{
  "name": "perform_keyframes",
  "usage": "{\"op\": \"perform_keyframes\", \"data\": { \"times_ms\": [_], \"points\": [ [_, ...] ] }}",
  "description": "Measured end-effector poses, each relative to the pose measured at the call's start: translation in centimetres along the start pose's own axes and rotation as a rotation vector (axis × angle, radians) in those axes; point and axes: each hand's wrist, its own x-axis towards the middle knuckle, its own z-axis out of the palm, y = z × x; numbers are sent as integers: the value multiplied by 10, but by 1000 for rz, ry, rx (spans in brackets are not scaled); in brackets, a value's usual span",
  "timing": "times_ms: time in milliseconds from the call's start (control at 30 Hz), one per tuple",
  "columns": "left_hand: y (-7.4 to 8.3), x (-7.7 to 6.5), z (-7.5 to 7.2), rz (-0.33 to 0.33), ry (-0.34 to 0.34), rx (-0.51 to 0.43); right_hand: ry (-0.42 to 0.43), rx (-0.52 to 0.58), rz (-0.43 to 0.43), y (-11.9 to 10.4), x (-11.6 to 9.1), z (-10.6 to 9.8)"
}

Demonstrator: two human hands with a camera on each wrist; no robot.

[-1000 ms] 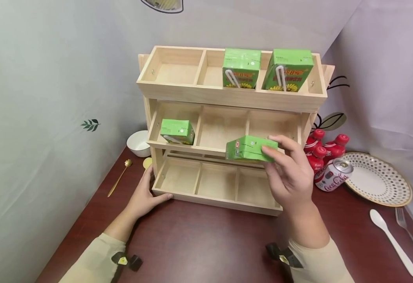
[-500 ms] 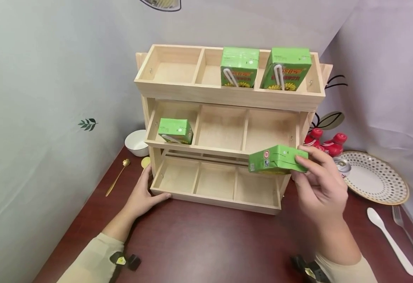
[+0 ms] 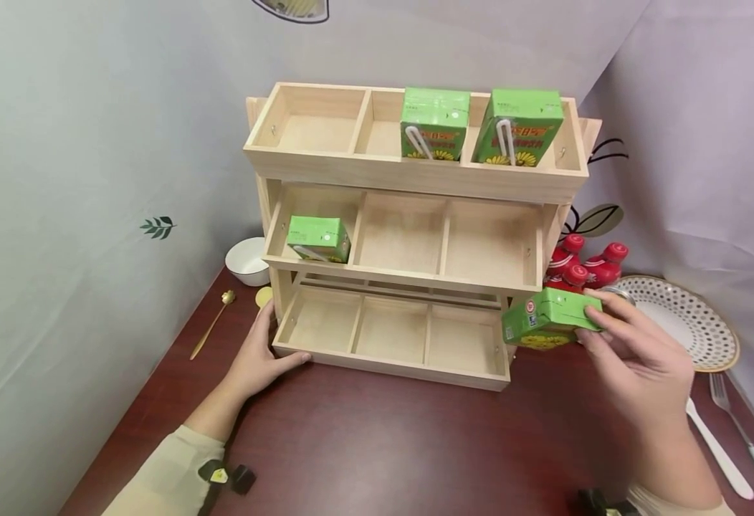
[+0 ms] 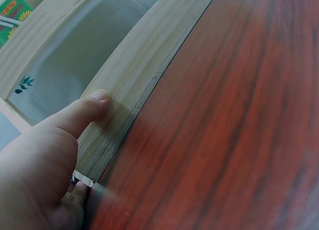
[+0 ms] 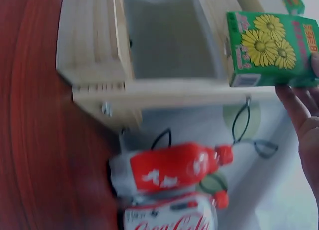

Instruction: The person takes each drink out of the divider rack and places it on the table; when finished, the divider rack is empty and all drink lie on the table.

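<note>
A green drink carton (image 3: 552,319) with yellow flowers is pinched at one end by my right hand (image 3: 641,358), tilted in the air at the lower right of the wooden shelf (image 3: 416,175). In the right wrist view, the flowered face of the carton (image 5: 271,49) shows, with fingertips at its far end. My left hand (image 3: 257,362) grips the shelf's bottom left corner; in the left wrist view the thumb (image 4: 94,108) lies on the front board and fingers go round the end. Two green cartons (image 3: 435,125) stand in the top tier, and one (image 3: 319,239) in the middle tier's left compartment.
Red-capped bottles (image 3: 603,265) and a Coca-Cola can (image 5: 169,217) stand right of the shelf. Near them are a dotted plate (image 3: 715,344), a white-handled knife (image 3: 725,459) and a fork (image 3: 747,430). To the left are a white bowl (image 3: 246,259) and a gold spoon (image 3: 212,326).
My right hand has carried the drink carton right and down, from in front of the middle tier to beside the shelf's lower right end. The left hand stays at its corner.
</note>
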Motion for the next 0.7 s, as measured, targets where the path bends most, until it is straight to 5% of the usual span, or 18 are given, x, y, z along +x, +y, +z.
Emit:
{"op": "perform_keyframes", "data": {
  "times_ms": [100, 333, 433, 700],
  "points": [
    [15, 0, -2, 1, -7, -19, -6, 44, 61, 6, -1, -17],
    [13, 1, -3, 10, -2, -3, -72, -84, 149, 24, -5, -50],
    [28, 1, -5, 20, -6, -12, -89, -57, 213, 30, -9, -58],
    [30, -1, -5, 8, -5, 3, -136, -68, 319, 40, -19, -71]
  ]
}}
